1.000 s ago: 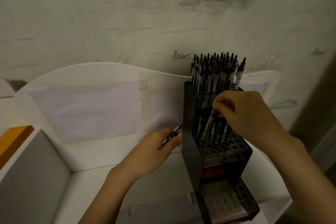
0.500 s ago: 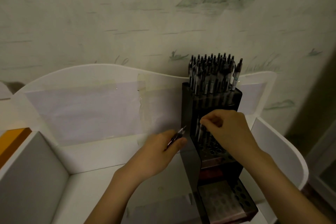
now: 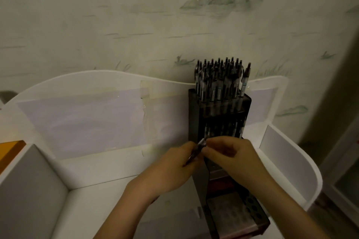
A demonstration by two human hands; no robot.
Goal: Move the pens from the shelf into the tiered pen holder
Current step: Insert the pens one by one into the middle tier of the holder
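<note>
— Judging by the holder (image 3: 196, 118), how far along are you?

— Well along, I'd say. Your top tier is packed with pens (image 3: 219, 79) standing upright. The middle tier seems to carry some too, though it's dim there. The bottom tier (image 3: 250, 211) shows open holes and no pens.

— And what do your hands have now?

— Your left hand (image 3: 171, 169) is curled round one pen (image 3: 197, 150), just in front of the middle tier. Your right hand (image 3: 235, 159) meets it, fingertips pinching at the pen's upper end, so it looks like a handover.

— What's left for you?

— Seating this pen in a free hole. I see no more pens on the shelf (image 3: 101, 190), though your arms hide part of it.
</note>
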